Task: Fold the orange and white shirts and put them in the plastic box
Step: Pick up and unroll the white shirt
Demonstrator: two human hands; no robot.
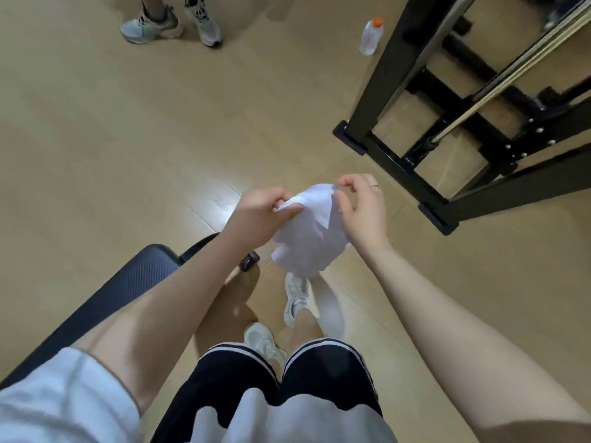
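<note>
A white shirt (pixel 308 231) hangs bunched in the air in front of me, above my shoes. My left hand (pixel 259 215) grips its upper left edge with curled fingers. My right hand (pixel 361 209) is at the shirt's upper right, thumb and fingers curled and pinching the cloth's top edge. No orange shirt and no plastic box are in view.
A dark padded chair or bench (pixel 121 302) stands at my lower left. A black metal frame (pixel 447 129) fills the upper right. A plastic bottle with an orange cap (pixel 371 36) stands on the wooden floor. Another person's sneakers (pixel 172 24) are at the top.
</note>
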